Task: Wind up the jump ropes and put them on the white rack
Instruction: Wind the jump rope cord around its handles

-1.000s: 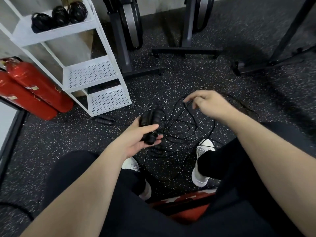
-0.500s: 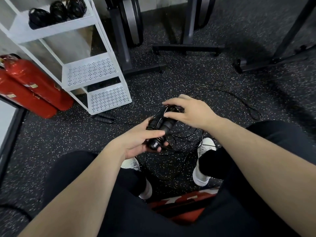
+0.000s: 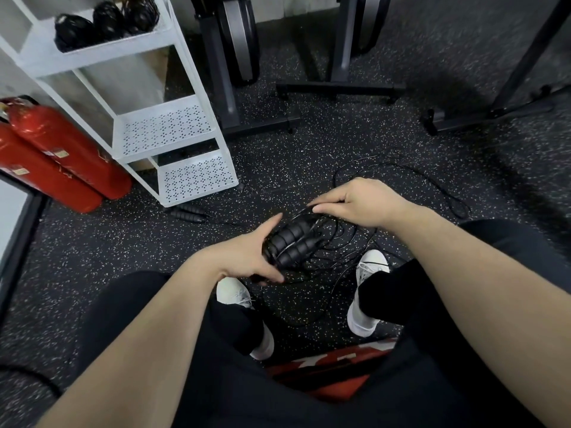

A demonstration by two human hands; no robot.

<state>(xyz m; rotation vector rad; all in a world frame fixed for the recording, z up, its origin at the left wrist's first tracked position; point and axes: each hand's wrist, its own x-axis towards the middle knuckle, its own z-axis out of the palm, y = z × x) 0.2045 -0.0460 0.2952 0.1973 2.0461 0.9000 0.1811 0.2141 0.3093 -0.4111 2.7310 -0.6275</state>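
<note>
Right hand [image 3: 364, 200] now farther right, pinching cord; left hand [image 3: 247, 254] gripping rope handles [image 3: 292, 242], open floor [image 3: 309, 156] beyond.

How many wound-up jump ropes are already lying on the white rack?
3, side by side on the top shelf of the white rack: one at the left, one in the middle, one at the right. Others may be hidden behind.

Speckled black floor [image 3: 340, 143] carries white rack [image 3: 173, 131], loose rope [image 3: 432, 180], two spare handles [image 3: 188, 212] by the rack's foot. Rack's top shelf holds three wound ropes [image 3: 105, 23].
</note>
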